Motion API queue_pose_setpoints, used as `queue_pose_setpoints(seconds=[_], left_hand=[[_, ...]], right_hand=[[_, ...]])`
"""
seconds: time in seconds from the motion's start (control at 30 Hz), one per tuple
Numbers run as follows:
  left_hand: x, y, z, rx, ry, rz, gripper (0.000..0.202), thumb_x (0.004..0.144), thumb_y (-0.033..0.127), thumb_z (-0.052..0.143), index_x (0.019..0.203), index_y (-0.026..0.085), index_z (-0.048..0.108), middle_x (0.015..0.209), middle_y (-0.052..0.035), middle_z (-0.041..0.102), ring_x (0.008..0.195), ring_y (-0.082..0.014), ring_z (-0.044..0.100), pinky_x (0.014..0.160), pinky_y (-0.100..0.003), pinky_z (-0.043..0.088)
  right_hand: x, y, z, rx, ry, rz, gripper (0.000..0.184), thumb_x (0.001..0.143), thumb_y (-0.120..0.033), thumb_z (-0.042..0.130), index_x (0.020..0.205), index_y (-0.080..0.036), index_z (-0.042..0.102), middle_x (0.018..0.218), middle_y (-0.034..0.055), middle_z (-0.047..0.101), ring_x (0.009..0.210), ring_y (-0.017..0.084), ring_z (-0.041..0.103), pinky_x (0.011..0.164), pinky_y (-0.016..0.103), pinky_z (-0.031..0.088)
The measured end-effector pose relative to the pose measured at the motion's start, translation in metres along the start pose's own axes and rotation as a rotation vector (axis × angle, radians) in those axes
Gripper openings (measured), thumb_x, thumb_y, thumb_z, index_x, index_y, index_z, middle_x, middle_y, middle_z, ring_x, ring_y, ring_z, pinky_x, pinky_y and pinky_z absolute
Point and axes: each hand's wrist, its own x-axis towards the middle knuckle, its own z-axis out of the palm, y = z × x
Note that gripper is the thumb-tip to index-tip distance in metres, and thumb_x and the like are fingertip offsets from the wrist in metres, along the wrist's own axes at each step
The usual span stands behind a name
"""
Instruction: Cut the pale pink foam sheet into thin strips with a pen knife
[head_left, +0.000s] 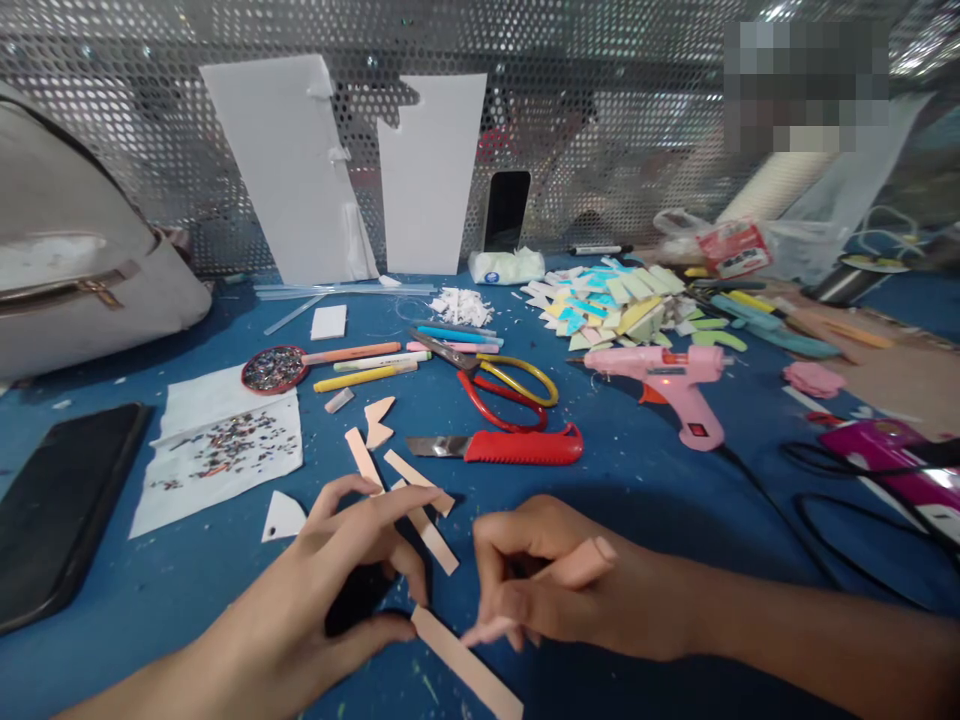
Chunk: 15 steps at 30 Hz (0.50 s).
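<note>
My left hand [352,560] pinches the upper end of a flat peach strip [469,665] between thumb and forefinger, low in the head view. My right hand [540,580] is closed round a peach marker pen [581,565], its tip at the strip's right edge; whether it touches cannot be told. Beyond my left fingers lie other peach strips [431,535] and a notched peach scrap [379,420]. A white fan-shaped piece [283,515] rests left of that hand. Farther off is a red utility knife [517,446], blade out, with red-and-yellow-handled scissors [480,375] behind it.
A pink glue gun [667,375] and its cable lie right. Marker pens [367,375], a pile of coloured scraps [615,300] and white bits [459,307] are farther back. At left are a black phone [67,510], a pale bag [90,260] and a paper sheet [225,500] with small pieces.
</note>
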Motion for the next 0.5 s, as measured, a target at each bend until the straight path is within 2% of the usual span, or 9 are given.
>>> queue_pose_setpoints(seconds=[0.1, 0.23, 0.37, 0.5], left_hand=[[-0.001, 0.000, -0.001, 0.009, -0.012, -0.009, 0.065, 0.105, 0.028, 0.061, 0.155, 0.040, 0.021, 0.100, 0.0116, 0.070, 0.110, -0.0127, 0.061, 0.115, -0.024, 0.016], [-0.001, -0.003, 0.000, 0.007, -0.012, 0.006, 0.060, 0.107, 0.035, 0.057, 0.155, 0.039, 0.022, 0.100, 0.0106, 0.070, 0.114, -0.0131, 0.059, 0.116, -0.024, 0.015], [0.001, -0.008, 0.001, -0.006, -0.003, 0.034, 0.057, 0.108, 0.042, 0.054, 0.156, 0.037, 0.023, 0.099, 0.0104, 0.071, 0.110, -0.0126, 0.060, 0.116, -0.023, 0.015], [0.001, -0.010, 0.003, 0.009, 0.006, 0.047, 0.057, 0.108, 0.041, 0.054, 0.156, 0.037, 0.023, 0.099, 0.0109, 0.072, 0.113, -0.0121, 0.061, 0.116, -0.022, 0.014]], right_hand=[[0.001, -0.001, 0.000, 0.012, -0.039, 0.001, 0.064, 0.097, -0.070, 0.050, 0.065, -0.016, 0.055, 0.062, 0.0049, 0.064, 0.049, 0.010, 0.053, 0.043, 0.018, 0.035], [0.001, -0.001, -0.001, 0.002, 0.006, -0.002, 0.056, 0.093, -0.068, 0.061, 0.074, -0.015, 0.058, 0.065, 0.0037, 0.065, 0.057, 0.012, 0.059, 0.050, 0.018, 0.041], [-0.001, 0.001, -0.001, 0.033, -0.040, -0.003, 0.062, 0.095, -0.072, 0.053, 0.066, -0.016, 0.052, 0.061, 0.0036, 0.062, 0.049, 0.011, 0.054, 0.044, 0.017, 0.035], [-0.002, -0.001, -0.003, 0.032, 0.010, -0.048, 0.045, 0.093, -0.057, 0.068, 0.085, -0.013, 0.066, 0.073, 0.0020, 0.064, 0.063, 0.011, 0.058, 0.055, 0.018, 0.040]])
